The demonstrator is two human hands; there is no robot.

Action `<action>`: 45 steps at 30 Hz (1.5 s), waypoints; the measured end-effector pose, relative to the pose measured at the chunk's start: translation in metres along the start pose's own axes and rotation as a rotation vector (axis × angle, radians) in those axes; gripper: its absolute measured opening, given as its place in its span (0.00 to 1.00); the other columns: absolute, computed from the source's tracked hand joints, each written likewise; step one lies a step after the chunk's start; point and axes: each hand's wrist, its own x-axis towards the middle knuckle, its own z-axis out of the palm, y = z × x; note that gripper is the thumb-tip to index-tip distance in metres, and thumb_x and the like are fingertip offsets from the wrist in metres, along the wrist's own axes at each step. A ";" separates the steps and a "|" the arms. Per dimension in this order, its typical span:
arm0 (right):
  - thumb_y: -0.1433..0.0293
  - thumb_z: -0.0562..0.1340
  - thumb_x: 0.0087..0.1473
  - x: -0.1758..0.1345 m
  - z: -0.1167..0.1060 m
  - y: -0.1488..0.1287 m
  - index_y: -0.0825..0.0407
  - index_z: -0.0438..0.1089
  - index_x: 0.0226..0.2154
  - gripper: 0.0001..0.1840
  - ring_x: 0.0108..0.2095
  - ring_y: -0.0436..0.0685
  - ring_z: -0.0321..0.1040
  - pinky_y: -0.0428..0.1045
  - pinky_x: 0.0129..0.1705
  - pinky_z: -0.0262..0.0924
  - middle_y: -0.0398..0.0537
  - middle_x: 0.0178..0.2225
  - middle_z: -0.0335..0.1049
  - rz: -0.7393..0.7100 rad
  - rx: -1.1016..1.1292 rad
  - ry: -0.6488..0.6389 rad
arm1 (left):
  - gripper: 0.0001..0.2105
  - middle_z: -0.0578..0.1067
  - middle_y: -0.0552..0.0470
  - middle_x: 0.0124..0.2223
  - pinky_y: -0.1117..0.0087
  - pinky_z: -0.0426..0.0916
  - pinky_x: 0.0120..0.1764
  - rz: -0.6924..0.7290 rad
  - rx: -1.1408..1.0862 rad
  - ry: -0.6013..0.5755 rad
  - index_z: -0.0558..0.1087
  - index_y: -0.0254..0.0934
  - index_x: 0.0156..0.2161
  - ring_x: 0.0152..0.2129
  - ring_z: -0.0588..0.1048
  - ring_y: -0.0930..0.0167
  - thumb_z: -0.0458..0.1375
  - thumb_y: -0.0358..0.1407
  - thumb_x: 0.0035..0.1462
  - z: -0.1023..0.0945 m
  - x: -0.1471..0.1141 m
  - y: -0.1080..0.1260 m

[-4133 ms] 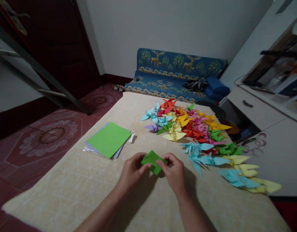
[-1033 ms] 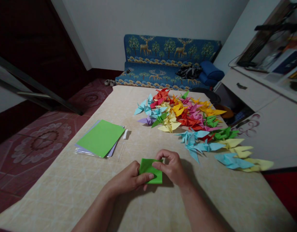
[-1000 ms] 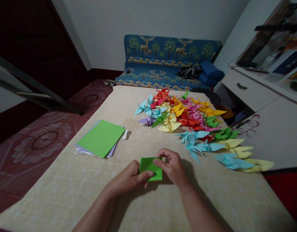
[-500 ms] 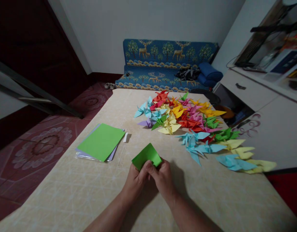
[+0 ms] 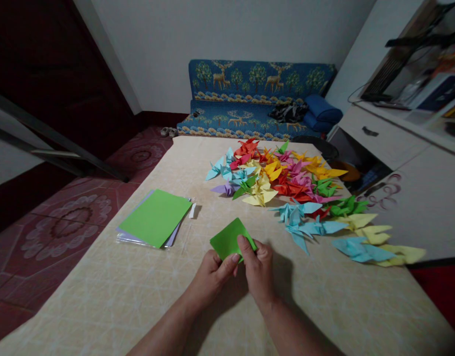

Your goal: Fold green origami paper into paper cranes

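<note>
A folded square of green origami paper (image 5: 230,239) is held just above the table, one corner pointing away from me. My left hand (image 5: 214,272) is closed on its near left edge, thumb along the near corner. On the right side my right hand (image 5: 258,264) pinches it, with the thumb flat on top and the fingers underneath. To the left lies a stack of green and purple paper sheets (image 5: 155,217) on a clear plastic wrapper. Many folded paper cranes (image 5: 271,170) in several colours spread over the far right of the table, light blue ones (image 5: 319,226) among the nearest.
A pale patterned cloth covers the table (image 5: 138,291). Beside the stack is a small white strip (image 5: 192,210). A blue deer-patterned sofa (image 5: 234,106) stands beyond the far edge. At the right is a white cabinet (image 5: 416,202); a metal frame (image 5: 64,148) leans at the left.
The green paper has shifted slightly to the right. My thumbs, together at its near corner before, are now apart, the right one higher on the paper's right side.
</note>
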 end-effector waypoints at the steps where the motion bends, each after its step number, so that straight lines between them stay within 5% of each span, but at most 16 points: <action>1: 0.56 0.59 0.56 0.001 -0.002 0.001 0.53 0.61 0.16 0.24 0.18 0.48 0.54 0.44 0.20 0.50 0.40 0.14 0.56 0.012 0.006 -0.001 | 0.23 0.59 0.58 0.16 0.75 0.48 0.20 -0.015 -0.003 -0.015 0.67 0.32 0.21 0.15 0.55 0.79 0.55 0.49 0.58 -0.001 0.000 0.000; 6: 0.57 0.62 0.52 0.007 -0.015 0.002 0.53 0.61 0.17 0.22 0.19 0.47 0.51 0.44 0.20 0.49 0.39 0.16 0.54 0.096 0.086 -0.084 | 0.17 0.67 0.55 0.20 0.76 0.54 0.22 -0.003 -0.105 0.053 0.72 0.31 0.26 0.18 0.61 0.78 0.62 0.45 0.53 -0.010 0.000 0.005; 11: 0.56 0.65 0.48 0.011 -0.022 0.000 0.53 0.62 0.18 0.21 0.18 0.47 0.51 0.44 0.21 0.50 0.38 0.16 0.54 0.245 0.229 -0.228 | 0.20 0.61 0.59 0.15 0.77 0.50 0.18 0.002 -0.055 0.174 0.66 0.34 0.19 0.13 0.57 0.80 0.63 0.46 0.51 -0.022 0.003 0.005; 18: 0.54 0.65 0.49 0.015 -0.024 -0.001 0.52 0.59 0.20 0.22 0.20 0.47 0.49 0.43 0.20 0.47 0.37 0.18 0.51 0.109 0.098 -0.061 | 0.20 0.65 0.57 0.13 0.77 0.52 0.16 -0.017 0.080 0.155 0.67 0.34 0.19 0.10 0.60 0.78 0.62 0.48 0.51 -0.024 0.002 0.003; 24: 0.47 0.57 0.54 0.018 -0.027 0.013 0.51 0.59 0.19 0.27 0.18 0.48 0.51 0.44 0.18 0.45 0.38 0.16 0.53 0.127 0.002 0.147 | 0.21 0.68 0.55 0.15 0.76 0.54 0.18 -0.011 0.201 -0.016 0.67 0.34 0.20 0.12 0.62 0.77 0.56 0.48 0.57 -0.020 -0.002 0.007; 29: 0.45 0.56 0.54 0.018 -0.027 0.018 0.50 0.63 0.23 0.25 0.17 0.49 0.55 0.44 0.16 0.47 0.40 0.17 0.61 0.172 0.087 0.146 | 0.21 0.66 0.56 0.14 0.75 0.53 0.19 -0.016 0.239 0.058 0.66 0.35 0.20 0.12 0.61 0.77 0.55 0.48 0.58 -0.018 -0.002 0.005; 35: 0.54 0.66 0.48 0.010 -0.013 -0.001 0.51 0.64 0.26 0.18 0.16 0.47 0.57 0.42 0.18 0.50 0.36 0.16 0.61 0.134 0.135 -0.141 | 0.22 0.62 0.57 0.13 0.76 0.52 0.18 0.000 0.205 0.304 0.64 0.35 0.18 0.11 0.59 0.77 0.56 0.49 0.56 -0.015 0.000 0.007; 41: 0.55 0.65 0.49 0.008 -0.006 -0.001 0.52 0.61 0.21 0.20 0.12 0.45 0.56 0.41 0.15 0.48 0.38 0.14 0.64 0.159 0.145 -0.024 | 0.23 0.61 0.58 0.12 0.76 0.49 0.15 -0.021 0.127 0.294 0.68 0.34 0.22 0.09 0.58 0.78 0.56 0.53 0.54 -0.011 0.001 0.007; 45: 0.53 0.65 0.48 0.010 -0.011 0.004 0.51 0.58 0.19 0.23 0.11 0.44 0.48 0.40 0.13 0.41 0.33 0.11 0.55 0.178 0.132 0.047 | 0.22 0.61 0.58 0.13 0.76 0.49 0.16 0.009 0.129 0.246 0.68 0.33 0.21 0.10 0.57 0.78 0.57 0.51 0.55 -0.012 0.000 0.004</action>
